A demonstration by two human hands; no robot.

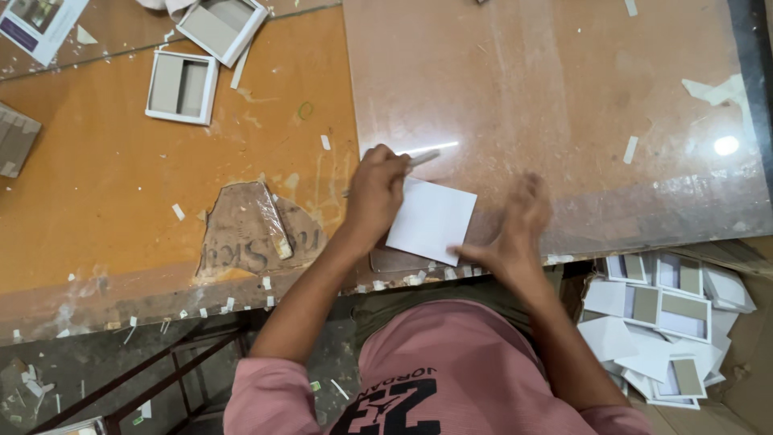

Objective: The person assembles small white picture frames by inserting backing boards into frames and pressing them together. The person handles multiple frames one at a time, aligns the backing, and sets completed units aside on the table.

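Two hands: left hand (374, 193) grip pinching a tool (419, 159); right hand (515, 229) spread on white card (431, 219) near table edge (241, 294).

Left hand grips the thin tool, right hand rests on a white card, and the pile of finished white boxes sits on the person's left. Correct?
Not quite. The head view shows the pile of white boxes on the person's right. The rest holds: left hand grips the thin tool, right hand rests on the white card.

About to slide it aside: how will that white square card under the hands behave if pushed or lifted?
The white card lies flat on the glossy clear sheet, so it probably slides easily. It looks thin and light, likely flexing if lifted by a corner. The right hand touches its edge; the left hand holds a tool.
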